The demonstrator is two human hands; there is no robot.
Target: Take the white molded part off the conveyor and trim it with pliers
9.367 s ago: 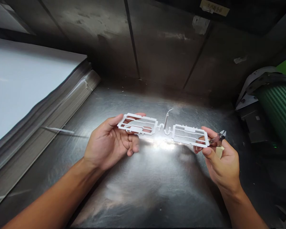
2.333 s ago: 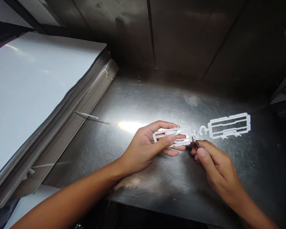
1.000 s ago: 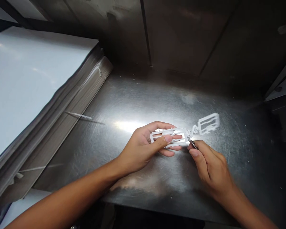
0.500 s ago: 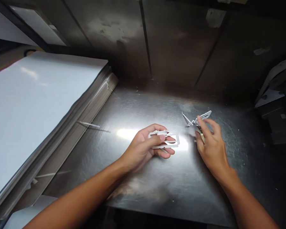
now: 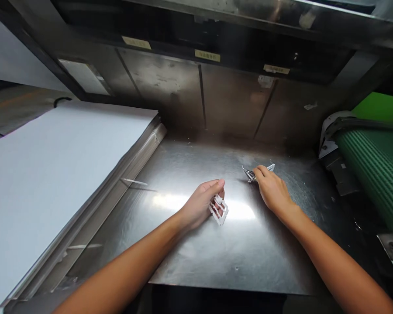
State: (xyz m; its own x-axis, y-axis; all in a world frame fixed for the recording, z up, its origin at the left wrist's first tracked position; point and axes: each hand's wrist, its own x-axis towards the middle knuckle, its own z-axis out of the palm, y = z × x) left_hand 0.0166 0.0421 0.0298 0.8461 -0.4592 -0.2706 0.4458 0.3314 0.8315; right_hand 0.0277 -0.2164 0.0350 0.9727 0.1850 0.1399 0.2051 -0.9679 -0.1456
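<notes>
— Since the two arms come in from the bottom edge, start there: what is the left hand [image 5: 201,204] doing?

— It is curled shut on a small white plastic frame [image 5: 219,209], pinching it between thumb and fingers. The frame hangs tilted at the fingertips, just above the steel worktop [image 5: 216,261], probably so the open ribs face the eyes for a look.

— And the right hand [image 5: 271,190]?

— A little farther out, palm down, fingers closed around a second white plastic piece [image 5: 249,174] whose ends stick out on both sides of the fingertips. It sits low, at or touching the worktop; I cannot tell which. Whether a tool is tucked under the palm is hidden.

— So the two plastic parts are apart?

— Yes, well apart, one in each hand, with bare steel and a bright glare between them.

— What lies beside them?

— To the left, a thick stack of white sheets [image 5: 52,174], squared against the worktop's edge, with a thin white strip [image 5: 134,181] jutting from its side, maybe as a marker. To the right, a green ribbed belt [image 5: 376,174] slopes away.

— And behind?

— A dark metal back wall [image 5: 196,100] with small labels along the top.
</notes>
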